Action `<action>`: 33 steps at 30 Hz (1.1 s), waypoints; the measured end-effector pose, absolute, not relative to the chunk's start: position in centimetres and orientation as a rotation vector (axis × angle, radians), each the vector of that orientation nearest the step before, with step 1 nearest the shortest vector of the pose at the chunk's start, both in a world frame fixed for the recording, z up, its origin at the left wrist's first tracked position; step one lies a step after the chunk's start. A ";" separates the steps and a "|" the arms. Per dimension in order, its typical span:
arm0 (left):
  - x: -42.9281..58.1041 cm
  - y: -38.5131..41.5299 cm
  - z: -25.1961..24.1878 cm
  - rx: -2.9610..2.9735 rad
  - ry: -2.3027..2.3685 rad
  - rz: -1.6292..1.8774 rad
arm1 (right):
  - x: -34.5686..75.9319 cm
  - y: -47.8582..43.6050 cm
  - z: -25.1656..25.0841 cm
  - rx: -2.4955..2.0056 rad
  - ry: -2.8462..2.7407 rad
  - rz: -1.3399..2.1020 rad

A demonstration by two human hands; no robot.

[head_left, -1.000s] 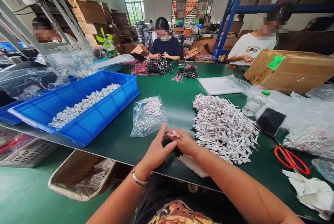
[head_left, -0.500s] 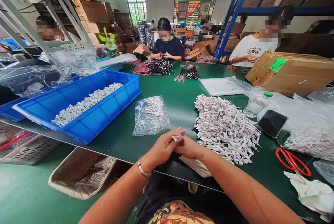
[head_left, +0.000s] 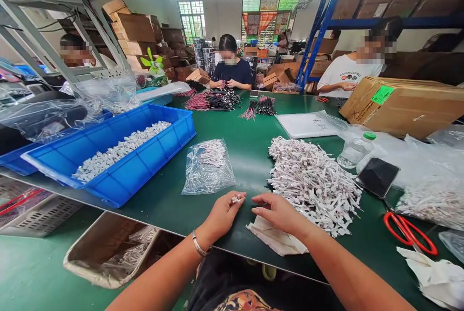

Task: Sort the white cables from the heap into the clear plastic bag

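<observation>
Near the table's front edge, my left hand (head_left: 225, 212) is closed around a few small white connector pieces (head_left: 236, 198), whose ends poke out between thumb and fingers. My right hand (head_left: 277, 212) is apart from it, fingers spread and curved, with nothing visible in them. Beneath the right hand lies a cream cloth (head_left: 275, 238). Just right of that hand is a big pile of white connector leads (head_left: 313, 180). Beyond my left hand, a clear plastic bag (head_left: 208, 180) holds a bunch of similar white leads.
A blue bin (head_left: 145, 166) of small white parts stands at left. To the right are a black phone (head_left: 379, 176), red-handled scissors (head_left: 409, 233), a clear bottle (head_left: 355, 151) and a cardboard box (head_left: 406, 106). Across the green table, a person (head_left: 232, 69) handles black-and-pink wires.
My hands were together half a second ago. Now the right has drawn away to the right with its fingers apart, while the left keeps its white pieces. The view has tilted slightly upward.
</observation>
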State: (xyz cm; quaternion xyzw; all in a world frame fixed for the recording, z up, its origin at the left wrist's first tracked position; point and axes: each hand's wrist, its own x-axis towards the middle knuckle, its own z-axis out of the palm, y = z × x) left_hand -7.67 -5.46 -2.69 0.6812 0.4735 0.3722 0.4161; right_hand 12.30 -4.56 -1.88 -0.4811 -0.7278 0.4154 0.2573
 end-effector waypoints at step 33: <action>1.2 1.4 -1.2 0.741 0.581 0.655 | 15.0 -3.4 -2.1 -1.220 -1.290 1.585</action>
